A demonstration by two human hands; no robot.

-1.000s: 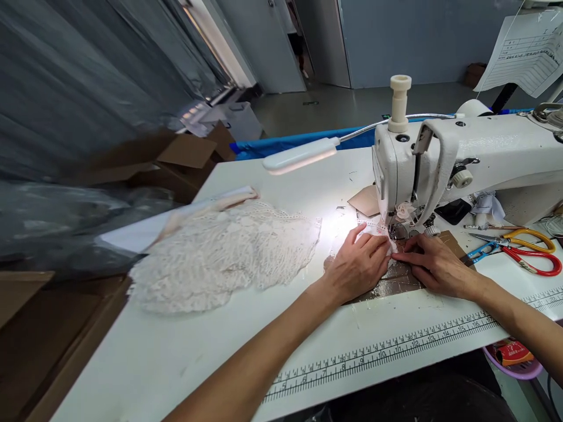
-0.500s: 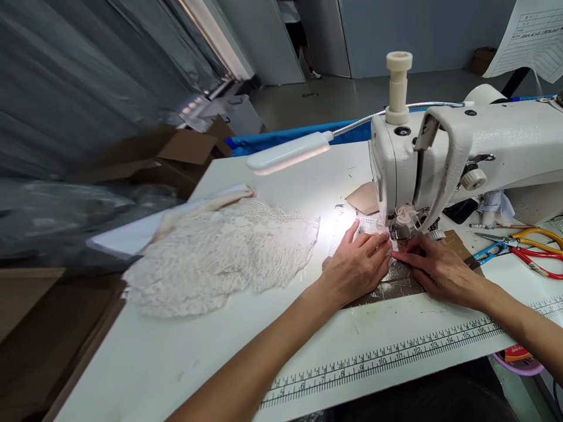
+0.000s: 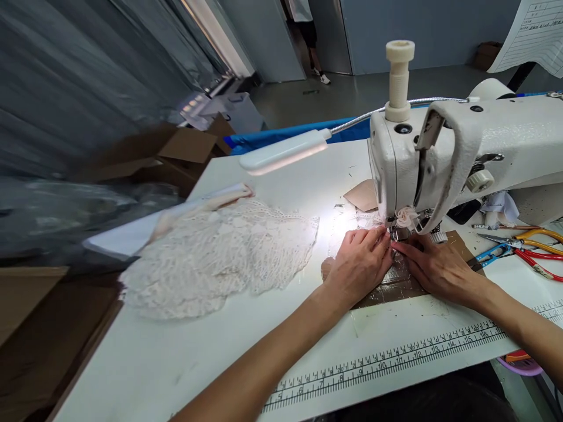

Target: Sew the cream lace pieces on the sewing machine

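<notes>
My left hand [image 3: 359,262] lies flat, fingers together, pressing a small white lace piece [image 3: 367,220] against the bed just left of the presser foot [image 3: 399,233] of a white sewing machine [image 3: 461,152]. My right hand [image 3: 433,266] rests flat on the right side, its fingertips at the foot, on a brown taped patch [image 3: 398,284] of the table. Most of the lace piece is hidden under my fingers. A pale fabric rosette [image 3: 403,215] sits by the needle.
A heap of white lace [image 3: 220,258] lies to the left under a gooseneck lamp [image 3: 281,153]. Red, yellow and blue scissors [image 3: 523,249] lie at the right. A printed ruler [image 3: 387,362] runs along the table's near edge. Cardboard boxes [image 3: 176,158] stand at the left; a person stands far back.
Both hands have crept forward toward the presser foot, and more of the small lace piece has gone under my left fingers. The camera has tilted slightly.
</notes>
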